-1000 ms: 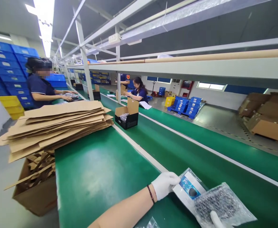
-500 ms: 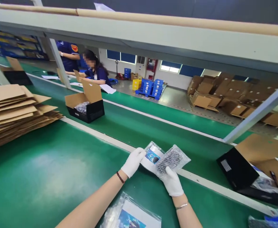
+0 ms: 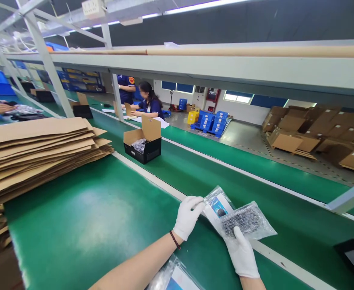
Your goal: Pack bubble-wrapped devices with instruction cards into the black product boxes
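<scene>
Your left hand (image 3: 188, 216) pinches a bagged printed card (image 3: 214, 202); your right hand (image 3: 241, 253) grips a dark-filled plastic bag (image 3: 246, 219) above the green worktop (image 3: 98, 217). Neither is boxed yet.

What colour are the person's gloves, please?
White, on left hand and right hand holding clear plastic packets; head view.

The left hand (image 3: 188, 215) wears a white glove and sits at 6 o'clock. Its bare arm comes in from 7 o'clock. Its fingers (image 3: 196, 201) pinch together. The right hand (image 3: 241, 253), gloved too, sits at 5 o'clock, fingers curled tight.
</scene>
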A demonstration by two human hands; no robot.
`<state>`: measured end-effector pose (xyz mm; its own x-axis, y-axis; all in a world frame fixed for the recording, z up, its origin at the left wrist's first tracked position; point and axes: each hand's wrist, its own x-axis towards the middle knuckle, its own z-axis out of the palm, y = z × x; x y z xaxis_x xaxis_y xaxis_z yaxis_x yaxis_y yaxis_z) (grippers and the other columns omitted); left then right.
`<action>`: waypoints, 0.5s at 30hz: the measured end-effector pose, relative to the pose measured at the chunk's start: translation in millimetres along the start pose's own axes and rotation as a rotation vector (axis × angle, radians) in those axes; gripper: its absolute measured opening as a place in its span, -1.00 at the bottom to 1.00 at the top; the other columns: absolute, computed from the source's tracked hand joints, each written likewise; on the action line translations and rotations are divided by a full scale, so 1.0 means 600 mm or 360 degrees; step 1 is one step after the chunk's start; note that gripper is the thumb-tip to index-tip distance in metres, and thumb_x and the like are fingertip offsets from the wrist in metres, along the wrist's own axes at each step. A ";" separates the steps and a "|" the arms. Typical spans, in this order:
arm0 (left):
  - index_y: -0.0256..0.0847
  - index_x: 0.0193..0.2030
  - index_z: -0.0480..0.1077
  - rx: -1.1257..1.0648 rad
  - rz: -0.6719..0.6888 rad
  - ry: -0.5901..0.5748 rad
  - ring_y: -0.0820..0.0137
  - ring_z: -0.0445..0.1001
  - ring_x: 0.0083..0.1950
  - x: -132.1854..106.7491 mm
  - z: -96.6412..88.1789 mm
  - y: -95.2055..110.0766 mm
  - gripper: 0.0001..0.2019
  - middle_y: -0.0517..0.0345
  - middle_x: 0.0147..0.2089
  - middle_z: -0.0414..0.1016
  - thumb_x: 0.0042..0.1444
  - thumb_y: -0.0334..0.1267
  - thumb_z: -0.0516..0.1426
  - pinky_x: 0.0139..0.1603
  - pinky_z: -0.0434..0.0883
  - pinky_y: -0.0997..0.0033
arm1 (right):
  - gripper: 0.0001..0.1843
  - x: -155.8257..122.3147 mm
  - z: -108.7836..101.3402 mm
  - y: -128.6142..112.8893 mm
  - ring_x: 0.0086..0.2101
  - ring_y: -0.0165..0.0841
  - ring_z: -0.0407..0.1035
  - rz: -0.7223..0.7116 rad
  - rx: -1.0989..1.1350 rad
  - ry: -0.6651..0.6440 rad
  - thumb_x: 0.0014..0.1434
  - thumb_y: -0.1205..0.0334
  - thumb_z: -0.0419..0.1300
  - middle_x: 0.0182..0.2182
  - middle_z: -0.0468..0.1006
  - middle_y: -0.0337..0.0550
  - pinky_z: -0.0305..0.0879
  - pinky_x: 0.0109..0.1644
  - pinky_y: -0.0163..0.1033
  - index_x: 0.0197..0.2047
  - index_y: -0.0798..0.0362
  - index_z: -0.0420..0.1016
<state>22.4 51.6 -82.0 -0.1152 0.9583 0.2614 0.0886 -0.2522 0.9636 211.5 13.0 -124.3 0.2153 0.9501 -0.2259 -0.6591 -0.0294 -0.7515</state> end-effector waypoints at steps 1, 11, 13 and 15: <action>-0.16 -0.23 0.57 0.0125 0.0080 -0.0063 0.25 0.46 -0.06 -0.002 0.000 0.002 -0.78 0.04 -0.12 0.55 0.09 -0.10 0.19 0.08 0.35 0.25 | -0.43 0.001 0.000 0.001 0.18 -0.02 0.28 -0.0006 -0.0009 0.0013 -0.07 0.02 0.42 0.09 0.51 0.00 0.12 0.31 0.22 0.02 0.05 0.55; -0.25 -0.01 0.43 -0.0199 -0.0243 -0.0589 0.36 0.44 -0.29 -0.008 0.011 -0.010 -0.63 0.08 -0.21 0.50 0.14 -0.07 0.09 -0.22 0.44 0.33 | -0.23 0.002 -0.003 0.014 0.18 0.01 0.27 0.0054 0.0061 -0.0156 -0.04 0.06 0.41 0.15 0.45 0.09 0.10 0.32 0.22 0.22 0.11 0.38; -0.24 -0.01 0.38 -0.0306 -0.0288 -0.0608 0.37 0.45 -0.35 -0.004 0.014 -0.016 -0.61 0.10 -0.25 0.49 0.12 -0.03 0.10 -0.27 0.45 0.33 | -0.27 0.000 -0.002 0.015 0.17 -0.01 0.29 0.0086 0.0064 -0.0192 -0.02 0.03 0.40 0.11 0.49 0.09 0.11 0.32 0.19 0.19 0.13 0.42; -0.22 -0.20 0.36 -0.0261 -0.0308 -0.0450 0.38 0.43 -0.43 0.011 0.008 -0.014 -0.69 0.17 -0.41 0.42 0.12 0.00 0.09 -0.36 0.43 0.35 | -0.29 -0.004 -0.001 0.014 0.15 -0.04 0.32 0.0116 0.0015 -0.0184 -0.04 0.00 0.41 0.06 0.53 0.07 0.12 0.32 0.16 0.14 0.13 0.46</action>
<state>25.6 60.9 -88.8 0.1652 0.9838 0.0700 -0.0704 -0.0590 0.9958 205.5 10.4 -130.4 0.0824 0.9750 -0.2062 -0.6768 -0.0972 -0.7297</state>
